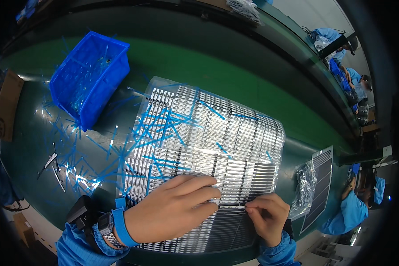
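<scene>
A wide sheet (235, 159) covered with rows of thin silver-and-black strips lies before me under clear film. My left hand (175, 209) rests palm down on its lower middle, fingers apart and slightly bent; the thumb is hidden. Just right of it, my right hand (270, 216) pinches with thumb and forefinger at the end of a thin dark strip (232, 207), which runs toward the left fingertips. Below that strip the rows show a bare dark-grey backing (228, 230). Narrow blue film strips (175, 128) are scattered over the sheet's left part.
A blue plastic bin (104, 95) with clear and blue scraps stands at the far left. More blue slivers litter the green table (35, 173) beside it. To the right lie a clear plastic bag (304, 188) and another dark striped sheet (319, 190). Co-workers sit beyond at right.
</scene>
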The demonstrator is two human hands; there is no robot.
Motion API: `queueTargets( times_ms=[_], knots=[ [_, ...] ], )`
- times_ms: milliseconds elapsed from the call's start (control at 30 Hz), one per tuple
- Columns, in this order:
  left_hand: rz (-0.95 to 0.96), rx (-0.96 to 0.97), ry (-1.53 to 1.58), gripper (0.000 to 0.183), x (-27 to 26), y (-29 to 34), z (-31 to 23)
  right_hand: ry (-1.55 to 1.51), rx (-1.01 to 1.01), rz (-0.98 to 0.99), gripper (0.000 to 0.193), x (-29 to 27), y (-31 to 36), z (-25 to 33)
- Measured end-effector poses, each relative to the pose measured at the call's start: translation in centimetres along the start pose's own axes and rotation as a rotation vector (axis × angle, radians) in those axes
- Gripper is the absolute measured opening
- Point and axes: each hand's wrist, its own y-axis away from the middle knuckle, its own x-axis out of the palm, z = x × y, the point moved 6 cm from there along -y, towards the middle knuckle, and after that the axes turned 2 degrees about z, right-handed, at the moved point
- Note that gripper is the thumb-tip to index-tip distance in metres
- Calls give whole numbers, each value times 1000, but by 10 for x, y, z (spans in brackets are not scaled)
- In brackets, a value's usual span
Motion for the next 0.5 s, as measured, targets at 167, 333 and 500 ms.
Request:
queueTargets(
  times_ms=[167, 333, 500],
  knots=[
    [2, 7, 1, 23, 1, 0, 0, -26, 5, -10, 15, -1, 1, -3],
    [9, 6, -2, 22, 1, 0, 0, -44, -3, -15, 15, -1, 0, -3],
    [12, -3, 16, 21, 0, 0, 0, -74, 14, -9, 15, 0, 2, -6]
  ],
)
